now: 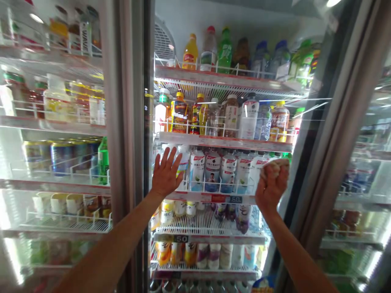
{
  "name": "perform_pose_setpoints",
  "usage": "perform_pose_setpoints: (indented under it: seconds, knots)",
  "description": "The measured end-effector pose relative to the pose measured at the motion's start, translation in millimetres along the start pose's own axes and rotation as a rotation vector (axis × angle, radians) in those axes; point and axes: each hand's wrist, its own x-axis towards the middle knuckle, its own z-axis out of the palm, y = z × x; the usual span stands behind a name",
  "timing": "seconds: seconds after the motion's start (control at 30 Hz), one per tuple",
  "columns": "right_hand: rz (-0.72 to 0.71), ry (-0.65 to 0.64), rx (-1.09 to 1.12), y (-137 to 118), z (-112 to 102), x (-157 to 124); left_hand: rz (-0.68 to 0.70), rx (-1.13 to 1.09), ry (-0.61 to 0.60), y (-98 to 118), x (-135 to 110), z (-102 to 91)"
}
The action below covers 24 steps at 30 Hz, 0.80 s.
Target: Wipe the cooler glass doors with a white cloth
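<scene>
My left hand [166,173] is raised at the left side of the glass door, its fingers spread and nothing in it. It looks flat against the glass, though contact is hard to confirm. On the right, my right hand [271,185] presses a pale cloth [279,165] to the glass, fingers bent over it. Part of the cloth is hidden behind the fingers. Behind the glass, between my hands, stand several white-labelled bottles [213,169] on a middle shelf.
A metal door frame [124,122] runs down the left, another frame [342,146] slants down the right. Inside are wire shelves [210,219] with bottles, including a green bottle [225,51] on top. Cans [62,156] stand in the left cooler. Light reflections streak the glass.
</scene>
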Motion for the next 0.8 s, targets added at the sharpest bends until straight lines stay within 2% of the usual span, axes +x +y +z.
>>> perform_pose_setpoints:
  seconds: [0.13,0.2,0.27,0.37,0.43,0.5,0.57,0.63,0.7,0.8]
  knots:
    - [-0.269,-0.216,0.070,-54.6,0.4,-40.7,-0.002,-0.023,-0.005,-0.8,0.3,-0.8]
    - [-0.341,-0.282,0.075,-62.0,-2.3,-52.6,0.002,-0.025,0.007,-0.5,1.1,-1.8]
    - [-0.285,-0.223,0.037,-49.3,-6.3,-52.8,0.011,-0.016,0.021,0.0,1.6,-2.7]
    - [-0.082,-0.043,-0.029,-23.8,-8.4,-43.7,0.018,-0.001,0.014,0.2,1.3,-2.6]
    - [-0.011,0.017,-0.037,-25.6,-5.3,-43.6,0.008,-0.001,-0.001,-0.2,0.5,-1.9]
    - [-0.037,-0.029,-0.013,-45.4,-0.8,-53.1,-0.004,-0.011,-0.012,-0.7,-0.2,-1.3]
    - [-0.169,-0.171,0.038,-69.2,2.0,-67.8,-0.013,-0.034,-0.018,-1.1,-0.6,-1.1]
    - [-0.288,-0.282,0.066,-79.4,0.6,-79.6,-0.018,-0.059,-0.023,-1.2,-0.6,-1.5]
    - [-0.289,-0.267,0.051,-67.0,-5.0,-82.7,-0.014,-0.062,-0.020,-0.9,-0.4,-1.9]
    - [-0.090,-0.087,-0.018,-24.3,-14.4,-73.6,-0.001,-0.043,0.002,-0.2,-0.1,-1.8]
